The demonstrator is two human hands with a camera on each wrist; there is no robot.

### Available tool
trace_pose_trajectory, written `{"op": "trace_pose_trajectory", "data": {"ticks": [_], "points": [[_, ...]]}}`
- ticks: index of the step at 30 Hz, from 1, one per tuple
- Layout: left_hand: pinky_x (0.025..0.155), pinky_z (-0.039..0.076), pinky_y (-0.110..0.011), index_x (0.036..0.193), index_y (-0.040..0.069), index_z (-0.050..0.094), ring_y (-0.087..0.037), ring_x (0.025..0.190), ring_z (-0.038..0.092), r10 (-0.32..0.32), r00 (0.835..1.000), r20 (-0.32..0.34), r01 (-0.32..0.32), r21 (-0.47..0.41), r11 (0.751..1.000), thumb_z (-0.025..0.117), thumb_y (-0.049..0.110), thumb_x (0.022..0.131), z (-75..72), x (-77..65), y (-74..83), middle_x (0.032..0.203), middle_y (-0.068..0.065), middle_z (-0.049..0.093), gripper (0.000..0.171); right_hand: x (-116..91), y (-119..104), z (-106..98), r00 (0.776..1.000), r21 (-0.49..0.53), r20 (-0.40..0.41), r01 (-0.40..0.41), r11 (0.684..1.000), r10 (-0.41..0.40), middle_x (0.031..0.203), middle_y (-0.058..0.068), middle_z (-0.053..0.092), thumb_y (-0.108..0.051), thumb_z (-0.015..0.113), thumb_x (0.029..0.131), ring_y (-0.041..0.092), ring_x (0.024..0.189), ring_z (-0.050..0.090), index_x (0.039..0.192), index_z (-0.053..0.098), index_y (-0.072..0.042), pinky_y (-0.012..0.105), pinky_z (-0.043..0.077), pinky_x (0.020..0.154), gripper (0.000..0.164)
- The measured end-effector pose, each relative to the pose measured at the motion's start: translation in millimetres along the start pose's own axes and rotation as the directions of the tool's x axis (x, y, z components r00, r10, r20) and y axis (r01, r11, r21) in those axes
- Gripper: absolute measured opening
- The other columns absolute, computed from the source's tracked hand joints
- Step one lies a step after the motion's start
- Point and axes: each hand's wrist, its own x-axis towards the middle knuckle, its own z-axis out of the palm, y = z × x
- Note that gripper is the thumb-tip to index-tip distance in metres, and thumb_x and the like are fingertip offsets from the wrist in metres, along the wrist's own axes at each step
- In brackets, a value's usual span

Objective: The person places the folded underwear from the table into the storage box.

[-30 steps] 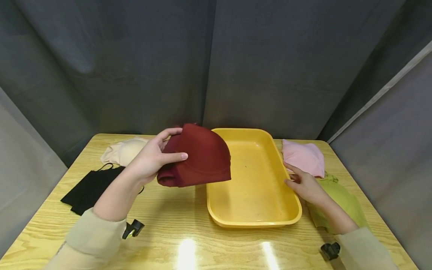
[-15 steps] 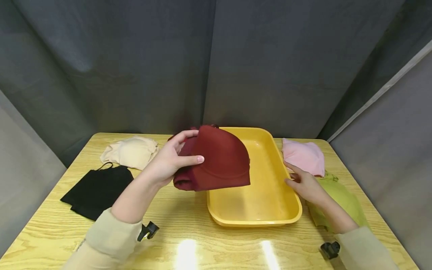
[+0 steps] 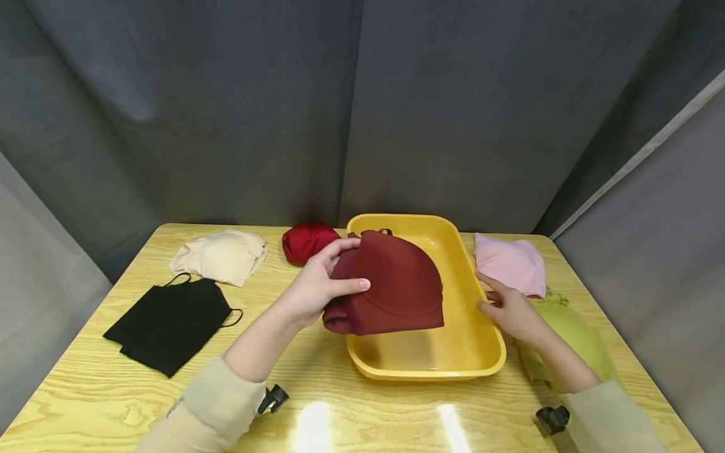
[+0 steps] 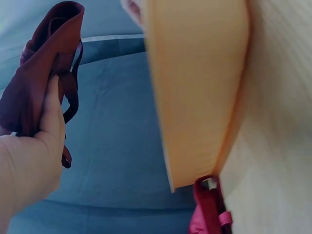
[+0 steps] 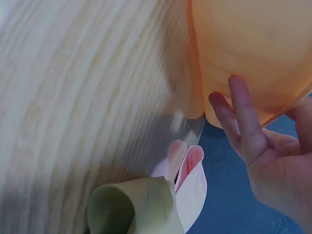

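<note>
Your left fingers [image 3: 343, 246] grasp a folded dark-red fabric bra [image 3: 402, 283], held above the rectangular yellow plastic tray [image 3: 425, 357]; your right fingers [image 3: 493, 284] grip the tray's right rim.

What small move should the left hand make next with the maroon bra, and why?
I'd probably ease the maroon bra slightly right before lowering it: the left hand holds it clear of the tray, and in the head view its rolled end sticks out past the tray's left rim. The right hand touches the opposite side, which may help steadiness.
</note>
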Motion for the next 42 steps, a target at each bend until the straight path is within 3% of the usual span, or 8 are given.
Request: {"op": "trace_pose_trajectory", "data": {"ticks": [7,15,23,31,38,42], "points": [[0.081,0.055,-0.038,0.135,0.016,0.043,-0.021,0.104,0.058,-0.046,0.999,0.015,0.047,-0.074,0.996,0.067,-0.002,0.083,8.9,6.9,-20.8,0.122,-0.012,0.054,0.060,0.2,-1.6,0.3,0.999,-0.008,-0.025,0.026,1.000,-0.026,0.132,0.036,0.044,-0.010,0.059,0.092,0.048,0.115,0.052,0.143,0.034,0.003,0.050,0.051,0.086,0.059],[0.080,0.056,-0.037,0.135,0.015,0.043,-0.020,0.102,0.060,-0.073,0.997,0.030,0.075,-0.083,0.994,0.068,-0.001,0.082,20.7,16.2,-37.2,0.122,-0.013,0.055,0.061,0.7,2.6,0.2,0.999,-0.007,-0.028,0.034,0.999,-0.034,0.129,0.035,0.049,-0.008,0.058,0.091,0.047,0.112,0.054,0.144,0.033,0.003,0.046,0.054,0.082,0.059],[0.079,0.056,-0.039,0.133,0.014,0.044,-0.019,0.097,0.061,-0.106,0.993,0.053,0.111,-0.110,0.988,0.068,-0.003,0.082,29.2,24.6,-57.9,0.118,-0.013,0.057,0.059,1.4,2.0,-0.8,0.999,0.005,-0.014,0.038,0.999,-0.037,0.133,0.034,0.045,-0.009,0.057,0.092,0.047,0.114,0.052,0.144,0.033,0.002,0.047,0.053,0.084,0.058],[0.078,0.056,-0.037,0.133,0.012,0.046,-0.019,0.097,0.061,-0.149,0.987,0.065,0.151,-0.025,0.988,0.070,-0.003,0.079,40.1,33.7,-75.0,0.116,-0.013,0.058,0.061,1.6,0.6,-1.1,0.999,-0.003,-0.017,0.030,1.000,-0.030,0.134,0.034,0.044,-0.012,0.059,0.092,0.048,0.114,0.053,0.144,0.033,0.001,0.048,0.052,0.085,0.059],[0.077,0.053,-0.027,0.129,0.011,0.050,-0.016,0.094,0.059,-0.139,0.989,0.050,0.131,0.129,0.983,0.072,-0.005,0.077,50.4,38.5,-81.7,0.112,-0.011,0.059,0.059,0.5,0.2,-0.5,0.999,0.029,-0.014,0.034,0.999,-0.034,0.133,0.033,0.046,-0.010,0.059,0.092,0.046,0.114,0.053,0.145,0.032,0.001,0.035,0.054,0.080,0.060],[0.073,0.052,-0.027,0.126,0.012,0.052,-0.016,0.090,0.058,-0.139,0.990,0.034,0.128,0.215,0.968,0.073,-0.007,0.075,54.3,40.3,-85.8,0.108,-0.010,0.059,0.058,1.5,-0.1,-0.7,0.999,0.021,-0.019,0.038,0.999,-0.037,0.132,0.035,0.046,-0.009,0.059,0.092,0.047,0.114,0.053,0.144,0.033,0.002,0.041,0.054,0.081,0.060]]}}
